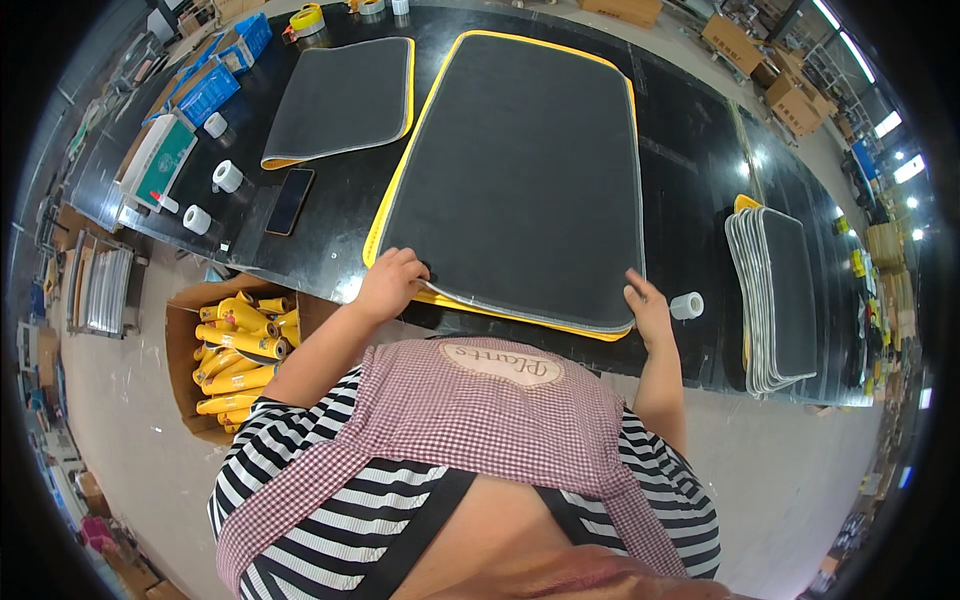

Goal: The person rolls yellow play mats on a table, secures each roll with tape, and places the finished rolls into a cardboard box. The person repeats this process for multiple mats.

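Observation:
A large mat (520, 180) lies on the black table in front of me, its dark grey underside up. Pale stitching runs round its rim, and a yellow layer shows from beneath along the edges. At the near left corner, my left hand (393, 285) is closed on the mat's edge, which lifts slightly there. By the near right corner, my right hand (648, 308) rests its fingertips on the mat's side edge, thumb and forefinger apart. Just right of that hand stands a white roll (686, 306). Whether the yellow belongs to a second mat underneath, I cannot tell.
A folded mat (345, 95) and a phone (290, 202) lie to the left, near several white rolls (228, 176). A stack of folded mats (775, 300) sits at right. Below the table's left edge, a carton (185, 370) holds rolled yellow mats (235, 350).

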`<state>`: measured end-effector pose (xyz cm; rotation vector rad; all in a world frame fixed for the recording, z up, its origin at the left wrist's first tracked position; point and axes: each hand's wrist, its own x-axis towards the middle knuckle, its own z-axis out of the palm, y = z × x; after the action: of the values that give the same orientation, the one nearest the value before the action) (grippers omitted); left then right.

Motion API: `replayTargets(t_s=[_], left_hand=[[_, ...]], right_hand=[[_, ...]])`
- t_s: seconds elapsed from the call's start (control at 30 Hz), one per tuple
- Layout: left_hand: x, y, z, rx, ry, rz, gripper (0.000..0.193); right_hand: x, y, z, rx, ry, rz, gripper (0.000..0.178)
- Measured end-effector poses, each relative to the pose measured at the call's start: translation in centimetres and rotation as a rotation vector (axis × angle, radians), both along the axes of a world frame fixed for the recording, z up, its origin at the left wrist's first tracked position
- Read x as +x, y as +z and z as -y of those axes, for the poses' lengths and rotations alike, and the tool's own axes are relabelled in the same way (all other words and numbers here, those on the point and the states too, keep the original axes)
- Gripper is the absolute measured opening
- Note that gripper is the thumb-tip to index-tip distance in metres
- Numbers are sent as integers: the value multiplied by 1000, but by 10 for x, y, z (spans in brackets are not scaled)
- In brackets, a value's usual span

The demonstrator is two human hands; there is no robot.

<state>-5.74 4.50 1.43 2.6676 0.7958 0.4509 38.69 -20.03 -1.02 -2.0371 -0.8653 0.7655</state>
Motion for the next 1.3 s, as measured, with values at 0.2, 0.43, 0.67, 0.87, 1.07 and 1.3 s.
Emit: replayTargets(t_s=[0.2,0.43,0.67,0.87,1.07,1.3], left_hand=[[36,30,-57,45,105,-24,21],[118,5,-112,415,292,79,10],[113,2,-70,-135,117,198,27],[110,-9,-37,134,-101,-4,42],[82,-22,13,211,-43,46,38],[68,-34,28,326,-30,110,34]], right_hand=[[0,24,1,709,-118,-1426,44],[-48,33,-94,314,237,736,43],[-67,40,-107,-13,478,819,39],[-63,27,-111,267,651,915,37],[-92,9,-72,345,577,859,40],[-118,-12,-50,462,393,905,32]])
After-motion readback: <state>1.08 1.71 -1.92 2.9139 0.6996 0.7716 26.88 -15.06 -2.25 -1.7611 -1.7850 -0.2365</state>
